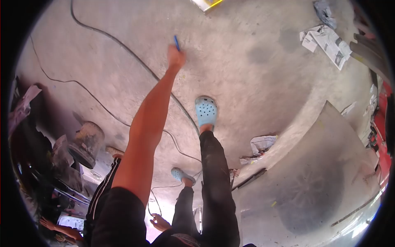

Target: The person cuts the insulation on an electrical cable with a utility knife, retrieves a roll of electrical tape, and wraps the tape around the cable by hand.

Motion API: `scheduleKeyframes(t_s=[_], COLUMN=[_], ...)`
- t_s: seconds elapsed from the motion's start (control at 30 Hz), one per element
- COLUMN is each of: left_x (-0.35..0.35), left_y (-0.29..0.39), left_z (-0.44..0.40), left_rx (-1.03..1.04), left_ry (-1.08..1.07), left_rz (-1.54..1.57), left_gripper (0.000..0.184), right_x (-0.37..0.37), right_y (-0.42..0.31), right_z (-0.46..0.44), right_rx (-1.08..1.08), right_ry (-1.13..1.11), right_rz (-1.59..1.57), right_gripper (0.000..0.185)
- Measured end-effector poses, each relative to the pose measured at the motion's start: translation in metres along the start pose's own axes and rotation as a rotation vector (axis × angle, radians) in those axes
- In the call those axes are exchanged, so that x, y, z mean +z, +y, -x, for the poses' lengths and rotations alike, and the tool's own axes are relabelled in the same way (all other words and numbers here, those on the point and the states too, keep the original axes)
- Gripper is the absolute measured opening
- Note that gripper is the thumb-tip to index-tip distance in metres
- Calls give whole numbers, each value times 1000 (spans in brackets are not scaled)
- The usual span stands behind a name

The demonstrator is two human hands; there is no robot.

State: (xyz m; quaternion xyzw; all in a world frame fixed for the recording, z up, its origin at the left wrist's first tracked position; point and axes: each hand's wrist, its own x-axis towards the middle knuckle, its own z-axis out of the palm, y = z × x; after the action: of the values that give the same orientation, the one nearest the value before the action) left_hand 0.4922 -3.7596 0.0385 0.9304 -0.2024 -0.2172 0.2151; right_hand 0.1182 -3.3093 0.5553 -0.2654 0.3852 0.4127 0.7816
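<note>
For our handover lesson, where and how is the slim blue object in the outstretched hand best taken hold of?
Probably by the protruding end of the slim blue object, coming from the far side, opposite the wrist: the outstretched hand covers the other end, and its narrow shape suits a fingertip pinch.

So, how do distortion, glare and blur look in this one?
Head view: strong fisheye curvature, with black corners; head view: bright glare along the lower-right edge of the large grey panel, washed-out white near bottom centre; head view: the outstretched left hand looks soft, possibly from motion, while the front clog is crisper.
</note>
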Motion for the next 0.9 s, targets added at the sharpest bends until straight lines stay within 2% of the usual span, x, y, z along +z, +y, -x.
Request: scheduleKeyframes(t_s=[0.03, 0.07, 0.13, 0.17, 0.2, 0.23, 0.3, 0.33, 0.37, 0.43, 0.47, 0.5, 0.57, 0.63, 0.7, 0.8, 0.83, 0.87, 0.9], left_x=[-5, -6, -36, -55, -76, -109, -178, -214, -229, -311, -359, -401, -436, -463, -485, -487, -464, -453, -424], left_y=[-4, -14, -4, -6, -1, 11, 24, 30, 14, 23, 32, 30, -24, -88, -149, -248, -281, -303, -326], left_z=[18, 42, 110, 145, 182, 216, 282, 316, 351, 405, 425, 453, 520, 601, 699, 868, 932, 998, 1064], left_rx=[-73, 64, -14, 66, 139, 57, 31, 86, 248, 163, 48, -74, -73, -138, -297, -485, -673, -596, -728], left_ry=[-118, -157, -293, -352, -300, -353, -466, -437, -329, -388, -417, -456, -351, -249, -136, -84, -81, -61, -39], left_rz=[56, -22, 85, 76, 124, 185, 174, 226, 215, 223, 226, 240, 351, 394, 388, 255, 232, 143, 164], left_gripper=[23, 17, 19, 21, 20, 24, 33, 33, 29, 27, 24, 22, 19, 18, 20, 31, 30, 29, 29], right_x=[3, 7, 9, 7, -1, -6, -11, -16, -21, -29, -43, -42, -40, -47, -37, -15, -14, -4, 13], right_y=[-1, 0, 3, 8, 6, 7, 30, 44, 59, 97, 129, 111, 122, 166, 172, 162, 155, 142, 126], right_z=[1, 1, 0, -2, -3, -2, -13, -16, -20, -31, -49, -26, -12, -30, -15, 16, 21, 30, 41], right_rx=[-16, -33, -89, -148, -154, -155, -154, -208, -263, -376, -454, -366, -394, -542, -357, -292, -260, -252, -240], right_ry=[3, 4, 12, 24, 31, 38, 61, 66, 74, 122, 18, 12, 51, 87, 49, -103, -185, -267, -339], right_rz=[14, 39, 103, 129, 194, 263, 336, 407, 478, 616, 595, 664, 874, 1029, 1137, 1415, 1486, 1530, 1566], right_gripper=[53, 53, 53, 52, 52, 52, 52, 51, 50, 39, 38, 33, 29, 21, 18, 17, 17, 18, 18])
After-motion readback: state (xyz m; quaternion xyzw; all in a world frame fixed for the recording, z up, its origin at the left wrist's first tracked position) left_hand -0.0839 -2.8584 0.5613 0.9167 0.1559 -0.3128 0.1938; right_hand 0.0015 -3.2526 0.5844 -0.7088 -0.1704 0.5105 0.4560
